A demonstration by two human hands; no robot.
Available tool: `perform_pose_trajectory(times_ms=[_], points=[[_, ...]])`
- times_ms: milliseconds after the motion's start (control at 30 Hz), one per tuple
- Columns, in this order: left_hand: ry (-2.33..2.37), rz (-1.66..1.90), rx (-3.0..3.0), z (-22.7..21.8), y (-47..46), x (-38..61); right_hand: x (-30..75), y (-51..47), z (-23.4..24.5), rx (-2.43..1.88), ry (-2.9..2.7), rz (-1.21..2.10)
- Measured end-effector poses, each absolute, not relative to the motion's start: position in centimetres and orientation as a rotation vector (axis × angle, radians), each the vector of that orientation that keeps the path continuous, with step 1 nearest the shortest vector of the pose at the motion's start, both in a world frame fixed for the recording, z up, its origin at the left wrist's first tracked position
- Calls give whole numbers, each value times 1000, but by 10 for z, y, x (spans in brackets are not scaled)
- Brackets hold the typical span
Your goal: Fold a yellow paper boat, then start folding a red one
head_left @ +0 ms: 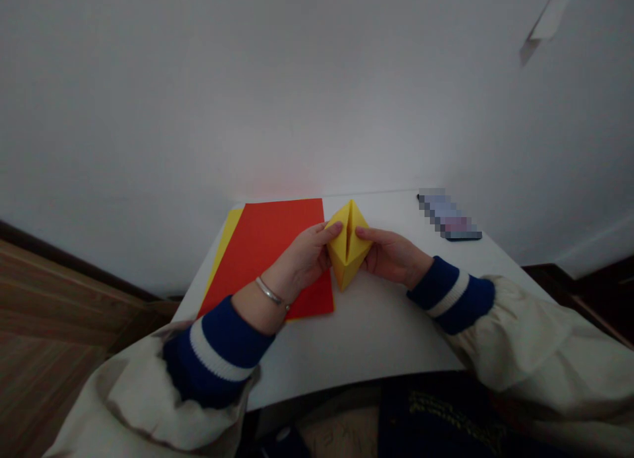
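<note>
A folded piece of yellow paper (345, 257), diamond-shaped with a dark slit down its middle, is held up between my two hands over the table. My left hand (314, 248) grips its left side, the thumb lying on the front face beside the slit. On the other side my right hand (389, 250) pinches it, thumb on the front as well. The other fingers of both hands are mostly hidden behind the paper. Under my left forearm lie red paper sheets (277, 240) on the table.
The white table (376, 339) stands against a grey-white wall. Yellow paper (225, 237) sticks out from beneath the red sheets at the left. A phone (450, 217) with a blurred-out screen lies at the back right. Wooden furniture (54, 332) is at the far left.
</note>
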State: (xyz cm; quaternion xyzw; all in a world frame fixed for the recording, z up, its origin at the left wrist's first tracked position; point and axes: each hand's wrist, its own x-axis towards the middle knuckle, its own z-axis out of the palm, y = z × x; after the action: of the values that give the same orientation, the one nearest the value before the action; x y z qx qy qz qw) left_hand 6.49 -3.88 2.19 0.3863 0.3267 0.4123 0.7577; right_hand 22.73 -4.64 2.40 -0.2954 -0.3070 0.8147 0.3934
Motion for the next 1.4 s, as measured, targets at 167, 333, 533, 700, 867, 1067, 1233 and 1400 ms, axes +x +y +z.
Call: perform_pose_trajectory(times_ms=[167,333,533,700,867,1067,1233,1400], points=[[666,943,859,21,-39,65,227,-48,27,-740,-792,2047],[669,841,866,21,-39,64,228,-47,23,-745,-885,2004],[650,874,862,22,-38,61,229,-47,23,-717,-871,1997],[661,801,857,24,-40,60,228,-48,24,-721,-912,1968],[680,862,824,22,-38,61,228,-46,22,-716,-865,1962],[652,914,807,18,-34,62,228,-44,20,-702,-845,1933],[673,937,906,20,-36,62,228,-45,20,-667,-938,1905],[728,1065,1076,23,-35,56,233,-39,20,-719,-1303,1571]])
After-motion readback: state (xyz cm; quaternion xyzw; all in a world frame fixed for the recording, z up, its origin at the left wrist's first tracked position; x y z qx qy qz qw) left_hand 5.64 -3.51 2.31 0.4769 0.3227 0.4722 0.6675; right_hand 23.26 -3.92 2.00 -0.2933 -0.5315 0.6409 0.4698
